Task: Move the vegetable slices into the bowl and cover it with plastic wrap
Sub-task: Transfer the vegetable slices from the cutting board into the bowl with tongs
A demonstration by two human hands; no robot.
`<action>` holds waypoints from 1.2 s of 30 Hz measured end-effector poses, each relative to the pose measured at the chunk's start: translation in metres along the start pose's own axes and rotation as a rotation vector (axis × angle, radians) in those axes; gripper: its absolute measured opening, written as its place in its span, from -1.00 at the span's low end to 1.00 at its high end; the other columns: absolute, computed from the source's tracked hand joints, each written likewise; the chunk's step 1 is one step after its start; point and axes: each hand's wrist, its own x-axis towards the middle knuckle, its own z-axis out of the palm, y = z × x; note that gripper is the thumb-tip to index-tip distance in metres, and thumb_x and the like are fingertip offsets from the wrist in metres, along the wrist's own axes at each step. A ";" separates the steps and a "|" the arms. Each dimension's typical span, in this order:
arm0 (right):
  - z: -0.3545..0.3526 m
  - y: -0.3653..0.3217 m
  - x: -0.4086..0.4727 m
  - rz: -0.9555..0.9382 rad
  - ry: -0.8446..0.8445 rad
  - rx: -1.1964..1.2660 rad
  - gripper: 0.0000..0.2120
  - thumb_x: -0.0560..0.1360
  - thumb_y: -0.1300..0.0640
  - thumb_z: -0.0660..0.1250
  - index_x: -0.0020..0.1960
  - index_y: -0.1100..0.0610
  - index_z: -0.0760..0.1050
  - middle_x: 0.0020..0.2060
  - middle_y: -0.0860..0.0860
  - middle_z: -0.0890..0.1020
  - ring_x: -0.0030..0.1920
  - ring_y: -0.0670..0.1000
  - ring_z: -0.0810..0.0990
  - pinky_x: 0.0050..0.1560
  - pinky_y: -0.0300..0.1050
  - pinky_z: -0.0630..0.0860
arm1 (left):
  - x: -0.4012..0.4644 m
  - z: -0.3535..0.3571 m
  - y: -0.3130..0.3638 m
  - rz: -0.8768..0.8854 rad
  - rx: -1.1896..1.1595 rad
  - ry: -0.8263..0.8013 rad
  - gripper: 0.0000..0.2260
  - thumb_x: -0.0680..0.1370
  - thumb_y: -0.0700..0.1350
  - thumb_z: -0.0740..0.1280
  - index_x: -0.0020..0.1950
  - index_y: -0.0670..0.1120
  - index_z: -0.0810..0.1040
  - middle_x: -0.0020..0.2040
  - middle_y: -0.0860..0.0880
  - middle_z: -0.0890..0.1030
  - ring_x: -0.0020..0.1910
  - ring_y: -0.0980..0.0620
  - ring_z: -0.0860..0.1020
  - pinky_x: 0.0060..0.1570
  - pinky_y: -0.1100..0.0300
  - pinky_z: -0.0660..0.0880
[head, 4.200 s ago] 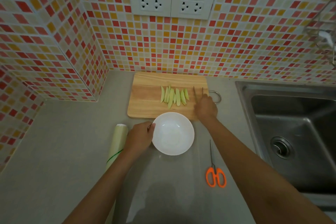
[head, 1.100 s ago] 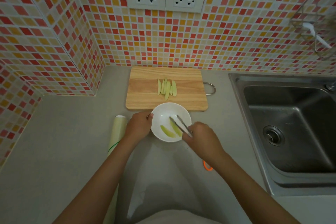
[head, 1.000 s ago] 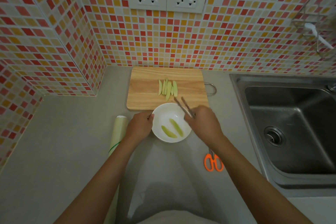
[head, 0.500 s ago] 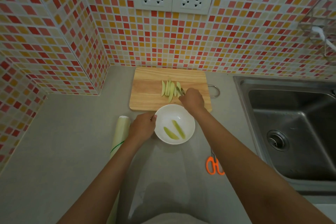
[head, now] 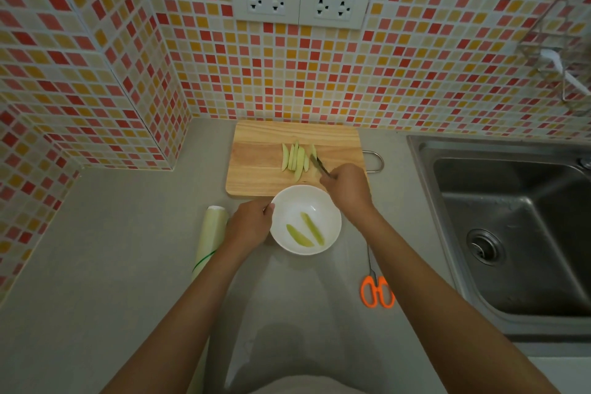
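Several pale green vegetable slices point(head: 295, 158) lie side by side on a wooden cutting board point(head: 256, 169) against the tiled wall. In front of the board stands a white bowl point(head: 332, 217) with two slices point(head: 305, 232) in it. My left hand point(head: 251, 225) grips the bowl's left rim. My right hand point(head: 347, 185) holds thin metal tongs point(head: 319, 164) whose tips pinch the rightmost slice on the board. A roll of plastic wrap point(head: 209, 237) lies left of the bowl, beside my left hand.
Orange-handled scissors point(head: 375, 286) lie on the grey counter right of the bowl. A steel sink point(head: 511, 233) fills the right side. Tiled walls form a corner at the left, with two sockets point(head: 300, 0) above the board.
My right hand dropped a slice into the bowl, then moved back up to the board; the tongs now pinch the rightmost slice. My left hand stayed on the bowl's rim.
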 end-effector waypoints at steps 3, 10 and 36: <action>-0.009 0.011 -0.053 -0.043 -0.064 0.046 -0.58 0.42 0.19 0.31 -0.52 0.09 0.20 -0.58 -0.04 0.19 -0.52 -0.07 0.15 -0.46 -0.16 0.07 | 0.000 0.000 0.000 0.002 0.002 -0.005 -0.69 0.64 -0.06 0.11 0.16 -0.11 0.61 0.05 -0.11 0.66 0.05 -0.12 0.57 0.10 -0.03 0.51; -0.004 0.030 -0.107 -0.033 -0.194 -0.132 -0.59 0.44 0.14 0.29 -0.50 0.10 0.19 -0.55 0.02 0.23 -0.44 0.03 0.27 -0.39 -0.12 0.15 | 0.001 0.001 -0.001 -0.004 -0.013 -0.001 -0.71 0.63 -0.06 0.11 0.07 -0.11 0.62 0.01 -0.11 0.66 0.02 -0.13 0.58 0.06 0.00 0.52; 0.033 -0.005 0.038 -0.048 -0.026 -0.382 -0.80 0.49 0.18 0.28 -0.30 0.19 0.43 -0.27 0.08 0.52 -0.17 0.15 0.58 -0.30 -0.13 0.33 | 0.004 0.002 0.001 -0.026 0.007 -0.003 -0.69 0.63 -0.05 0.11 0.12 -0.11 0.61 0.03 -0.12 0.66 0.02 -0.16 0.59 0.08 -0.04 0.52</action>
